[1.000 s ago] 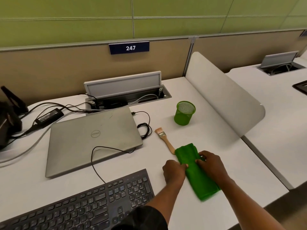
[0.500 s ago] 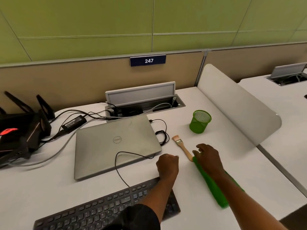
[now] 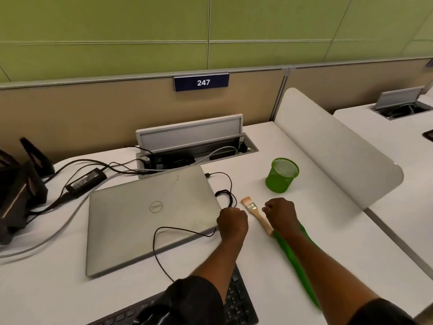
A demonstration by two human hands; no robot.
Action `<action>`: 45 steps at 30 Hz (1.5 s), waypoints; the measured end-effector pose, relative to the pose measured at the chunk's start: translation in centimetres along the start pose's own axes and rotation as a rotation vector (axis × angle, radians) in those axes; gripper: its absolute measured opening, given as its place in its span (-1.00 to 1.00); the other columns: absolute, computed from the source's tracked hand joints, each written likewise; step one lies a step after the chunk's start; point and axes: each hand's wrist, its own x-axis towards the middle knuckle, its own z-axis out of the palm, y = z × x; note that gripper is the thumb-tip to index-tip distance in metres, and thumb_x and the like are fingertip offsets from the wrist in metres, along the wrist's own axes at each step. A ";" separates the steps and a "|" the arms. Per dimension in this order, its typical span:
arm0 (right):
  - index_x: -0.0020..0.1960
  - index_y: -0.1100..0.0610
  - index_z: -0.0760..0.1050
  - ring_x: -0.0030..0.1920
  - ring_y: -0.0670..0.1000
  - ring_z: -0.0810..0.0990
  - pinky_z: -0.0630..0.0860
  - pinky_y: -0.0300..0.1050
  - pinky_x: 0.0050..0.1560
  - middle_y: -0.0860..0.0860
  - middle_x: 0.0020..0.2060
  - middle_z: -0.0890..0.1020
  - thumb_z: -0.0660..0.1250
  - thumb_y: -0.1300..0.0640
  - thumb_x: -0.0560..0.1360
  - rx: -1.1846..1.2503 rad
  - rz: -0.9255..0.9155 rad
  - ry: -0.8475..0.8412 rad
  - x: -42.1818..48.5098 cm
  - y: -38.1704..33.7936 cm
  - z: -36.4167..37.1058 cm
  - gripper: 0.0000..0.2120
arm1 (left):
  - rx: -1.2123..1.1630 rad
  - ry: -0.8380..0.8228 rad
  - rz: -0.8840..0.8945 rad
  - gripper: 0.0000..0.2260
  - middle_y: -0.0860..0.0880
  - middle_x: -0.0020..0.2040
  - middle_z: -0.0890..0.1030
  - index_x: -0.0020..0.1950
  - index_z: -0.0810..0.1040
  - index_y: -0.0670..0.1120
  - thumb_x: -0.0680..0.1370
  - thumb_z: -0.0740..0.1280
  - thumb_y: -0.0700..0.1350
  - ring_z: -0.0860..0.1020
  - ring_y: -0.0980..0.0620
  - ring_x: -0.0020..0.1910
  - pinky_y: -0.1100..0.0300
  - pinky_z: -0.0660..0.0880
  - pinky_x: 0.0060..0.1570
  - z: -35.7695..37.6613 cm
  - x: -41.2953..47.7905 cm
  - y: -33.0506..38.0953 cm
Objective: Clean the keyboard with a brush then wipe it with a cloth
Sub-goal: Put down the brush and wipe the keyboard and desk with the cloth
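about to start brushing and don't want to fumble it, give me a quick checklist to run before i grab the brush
1. Brush free: ok, it lies on the desk between the hands, held by neither.
2. Right hand empty: ok, curled beside the brush, holding nothing.
3. Brush handle clear of the green cloth: cannot tell, its end meets the cloth's edge.
4. Keyboard clear: not ok, the left forearm crosses it.
5. Left hand empty: cannot tell, curled with the palm hidden, close to the black cable.
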 end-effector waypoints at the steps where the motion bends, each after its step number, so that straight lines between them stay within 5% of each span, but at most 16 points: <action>1: -0.29 0.10 0.56 -0.05 0.19 0.61 0.37 -0.14 -0.14 0.15 -0.17 0.68 0.40 0.16 0.49 -0.001 0.008 -0.011 0.5 0.0 0.2 -0.83 | -0.012 -0.014 -0.014 -0.77 -0.21 0.10 0.67 0.03 0.66 -0.28 0.61 0.23 -0.21 0.60 -0.19 0.16 0.14 0.42 0.00 0.5 0.4 0.2; 2: -0.16 0.14 0.64 0.03 0.17 0.62 0.40 -0.16 -0.09 0.15 -0.06 0.70 0.41 0.15 0.48 0.005 0.002 -0.017 1.1 0.1 0.4 -0.92 | -0.035 -0.023 -0.036 -0.79 -0.22 0.10 0.66 0.00 0.64 -0.28 0.59 0.24 -0.22 0.60 -0.20 0.16 0.16 0.37 -0.06 1.0 0.6 0.4; 4: 0.09 0.21 0.66 0.15 0.13 0.60 0.44 -0.14 0.10 0.13 0.11 0.68 0.44 0.14 0.48 0.010 0.012 -0.040 2.2 0.2 1.0 -0.78 | -0.119 -0.016 -0.102 -0.79 -0.23 0.14 0.65 0.05 0.62 -0.31 0.57 0.27 -0.20 0.58 -0.21 0.18 0.18 0.34 -0.11 2.3 1.2 0.8; 6: 0.14 0.21 0.64 0.18 0.11 0.59 0.44 -0.16 0.13 0.12 0.15 0.65 0.43 0.16 0.48 0.015 0.008 -0.069 3.1 0.4 1.4 -0.75 | -0.186 -0.004 -0.158 -0.73 -0.24 0.18 0.64 0.16 0.60 -0.32 0.55 0.27 -0.20 0.58 -0.22 0.19 0.13 0.43 -0.04 3.4 1.7 1.2; 10: -0.06 0.18 0.64 0.01 0.09 0.59 0.40 -0.27 -0.10 0.15 0.05 0.67 0.39 0.22 0.45 0.021 -0.030 -0.104 4.4 0.7 2.4 -0.91 | -0.245 0.032 -0.192 -0.74 -0.23 0.15 0.65 0.17 0.61 -0.31 0.57 0.25 -0.23 0.60 -0.20 0.16 0.15 0.45 -0.08 4.4 2.3 2.1; 13: -0.11 0.23 0.66 0.00 0.12 0.63 0.52 -0.09 0.01 0.11 -0.07 0.68 0.40 0.21 0.44 0.086 -0.028 -0.108 4.7 0.5 2.7 -0.90 | -0.274 0.041 -0.233 -0.74 -0.23 0.14 0.66 0.18 0.61 -0.30 0.57 0.28 -0.21 0.61 -0.20 0.16 0.12 0.49 -0.02 4.7 2.5 2.8; 16: -0.32 0.08 0.54 -0.17 0.06 0.58 0.40 -0.17 -0.23 0.00 -0.31 0.57 0.40 0.18 0.42 0.137 -0.011 -0.135 5.0 0.3 2.9 -0.86 | -0.281 0.063 -0.222 -0.78 -0.21 0.07 0.67 0.10 0.63 -0.28 0.55 0.30 -0.19 0.63 -0.19 0.09 0.05 0.55 -0.03 5.1 2.8 3.1; 19: -0.45 -0.01 0.37 -0.28 0.03 0.48 0.34 -0.20 -0.32 -0.04 -0.42 0.47 0.36 0.23 0.39 0.195 -0.038 -0.159 5.1 0.2 2.9 -0.68 | -0.296 0.104 -0.166 -0.85 -0.08 -0.20 0.64 -0.17 0.63 -0.16 0.54 0.30 -0.26 0.61 -0.11 -0.14 0.15 0.37 -0.33 5.1 2.9 3.2; 21: -0.33 -0.01 0.57 -0.22 0.08 0.59 0.53 -0.07 -0.13 0.05 -0.31 0.62 0.35 0.29 0.40 0.320 -0.035 -0.158 5.0 -0.1 2.3 -0.76 | -0.349 0.123 -0.122 -0.78 0.00 -0.36 0.55 -0.27 0.61 -0.09 0.54 0.29 -0.29 0.50 -0.03 -0.30 0.19 0.28 -0.42 4.9 2.8 3.5; 24: -0.11 0.15 0.69 -0.18 0.16 0.69 0.62 0.08 -0.09 0.16 -0.22 0.71 0.31 0.34 0.46 0.506 -0.059 -0.139 5.0 -1.0 0.3 -0.80 | -0.432 0.136 -0.050 -0.82 -0.02 -0.22 0.68 -0.11 0.71 -0.05 0.55 0.33 -0.24 0.60 -0.01 -0.23 0.20 0.47 -0.30 4.0 2.8 4.9; 29: 0.15 0.17 0.63 -0.16 0.02 0.71 0.65 -0.13 -0.22 0.07 -0.05 0.70 0.32 0.31 0.53 0.674 -0.153 -0.093 5.8 -2.9 -5.0 -0.77 | -0.489 0.141 0.110 -0.84 0.02 -0.09 0.71 -0.05 0.63 0.07 0.59 0.34 -0.19 0.68 0.00 -0.07 -0.02 0.63 0.03 2.5 3.8 8.2; 34: 0.04 0.04 0.70 -0.17 0.01 0.73 0.68 0.03 -0.07 0.00 -0.20 0.73 0.36 0.19 0.50 0.632 -0.295 -0.003 7.9 -3.7 -10.5 -0.81 | -0.481 0.174 0.336 -0.87 0.01 -0.03 0.72 0.07 0.68 -0.03 0.61 0.34 -0.16 0.68 0.03 -0.04 0.05 0.62 0.05 1.9 4.1 12.7; 38: -0.04 -0.03 0.71 -0.16 0.00 0.73 0.66 0.08 0.02 -0.04 -0.20 0.74 0.38 0.19 0.50 0.651 -0.295 0.065 10.0 -3.4 -13.7 -0.82 | -0.429 0.175 0.507 -0.88 0.07 -0.18 0.68 0.03 0.71 -0.09 0.60 0.40 -0.09 0.59 0.29 -0.23 0.39 0.45 -0.23 2.0 4.4 16.1; 41: -0.05 -0.02 0.70 -0.17 0.01 0.73 0.66 0.09 0.03 -0.04 -0.21 0.73 0.40 0.20 0.50 0.640 -0.291 0.079 11.0 -2.7 -14.8 -0.84 | -0.388 0.187 0.540 -0.86 0.04 -0.20 0.69 -0.02 0.73 -0.11 0.59 0.43 -0.07 0.57 0.27 -0.28 0.35 0.42 -0.28 3.0 5.5 17.4; 45: -0.09 -0.04 0.70 -0.25 -0.02 0.71 0.65 0.06 -0.02 -0.08 -0.29 0.71 0.41 0.20 0.47 0.529 -0.279 0.098 12.3 -0.9 -14.2 -0.84 | -0.298 0.204 0.528 -0.84 -0.04 -0.06 0.73 0.11 0.72 -0.09 0.57 0.44 -0.08 0.65 0.05 -0.09 0.18 0.54 -0.08 4.8 6.7 17.0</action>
